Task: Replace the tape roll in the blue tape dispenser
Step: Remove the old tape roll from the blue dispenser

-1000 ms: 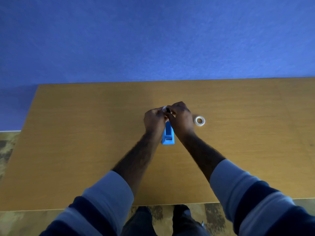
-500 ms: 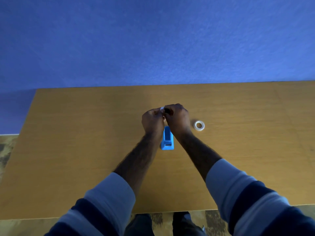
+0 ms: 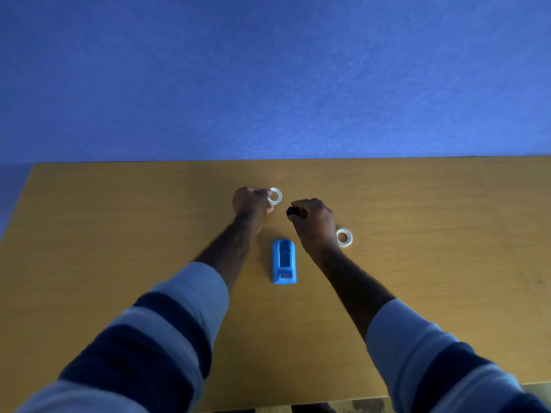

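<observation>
Both fingers (image 3: 269, 194) pinched (ring (image 3: 275, 195), spindle (image 3: 292, 211)).

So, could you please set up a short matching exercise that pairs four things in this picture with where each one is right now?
Things:
1. thin ring
2. black hub
3. full roll
4. dispenser

Places:
A. on the table, between the two forearms
B. held in the left hand's fingers
C. on the table, just right of the right wrist
D. held in the right hand's fingers

Pairs: 1-B, 2-D, 3-C, 4-A
</observation>
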Tool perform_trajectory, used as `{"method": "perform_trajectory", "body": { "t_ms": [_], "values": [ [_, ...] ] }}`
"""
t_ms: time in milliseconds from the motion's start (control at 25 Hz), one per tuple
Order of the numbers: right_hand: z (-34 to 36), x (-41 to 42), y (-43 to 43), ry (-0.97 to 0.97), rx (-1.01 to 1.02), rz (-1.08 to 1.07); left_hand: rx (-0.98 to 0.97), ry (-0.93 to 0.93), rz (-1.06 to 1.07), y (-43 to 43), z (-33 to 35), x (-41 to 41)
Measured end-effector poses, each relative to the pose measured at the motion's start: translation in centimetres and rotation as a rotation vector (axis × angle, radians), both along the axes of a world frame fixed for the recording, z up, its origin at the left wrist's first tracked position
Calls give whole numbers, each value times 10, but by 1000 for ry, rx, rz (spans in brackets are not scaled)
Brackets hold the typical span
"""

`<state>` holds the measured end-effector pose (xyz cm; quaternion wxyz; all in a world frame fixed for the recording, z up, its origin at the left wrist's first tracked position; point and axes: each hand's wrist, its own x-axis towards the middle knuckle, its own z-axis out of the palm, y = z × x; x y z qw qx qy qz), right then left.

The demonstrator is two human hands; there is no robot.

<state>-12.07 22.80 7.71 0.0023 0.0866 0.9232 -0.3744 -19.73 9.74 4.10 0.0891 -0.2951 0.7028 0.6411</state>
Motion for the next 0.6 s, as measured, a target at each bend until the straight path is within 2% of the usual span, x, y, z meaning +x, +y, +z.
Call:
{"method": "perform_trajectory", "body": {
  "t_ms": [240,600],
  "values": [
    [-9,-7,10,-24,33,9,-135,-42,-116,1,-20,-35],
    [-9,-3,9,-20,44,11,-277,-21,-194,-1,-25,-38]
  ]
}}
